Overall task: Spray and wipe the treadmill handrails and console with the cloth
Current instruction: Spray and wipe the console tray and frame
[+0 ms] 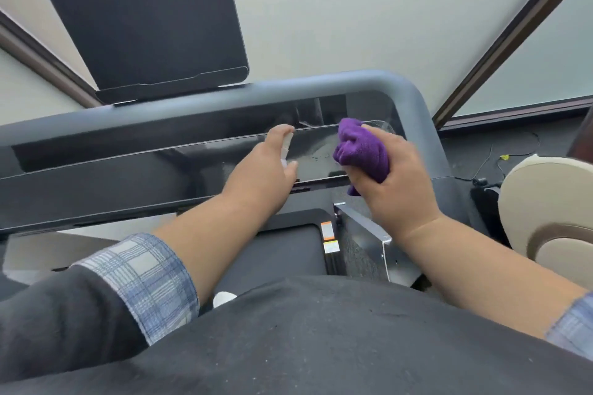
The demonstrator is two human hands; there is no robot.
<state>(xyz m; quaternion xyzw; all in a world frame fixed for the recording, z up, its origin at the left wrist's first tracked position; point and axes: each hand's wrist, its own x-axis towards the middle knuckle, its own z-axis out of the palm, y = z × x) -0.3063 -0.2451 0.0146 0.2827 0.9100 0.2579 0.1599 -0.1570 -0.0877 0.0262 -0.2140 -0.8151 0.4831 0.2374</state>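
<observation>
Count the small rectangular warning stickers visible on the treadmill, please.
2: an orange-and-white rectangular sticker beside the belt's right edge, and a white-and-yellow rectangular sticker directly below it. The arms may hide others.

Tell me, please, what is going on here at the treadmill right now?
A person is cleaning the treadmill's glossy console panel. The left hand holds a small spray bottle over the panel, while the right hand grips a bunched purple cloth at the panel's right end. Wet droplets sit between the hands, not yet wiped.
</observation>
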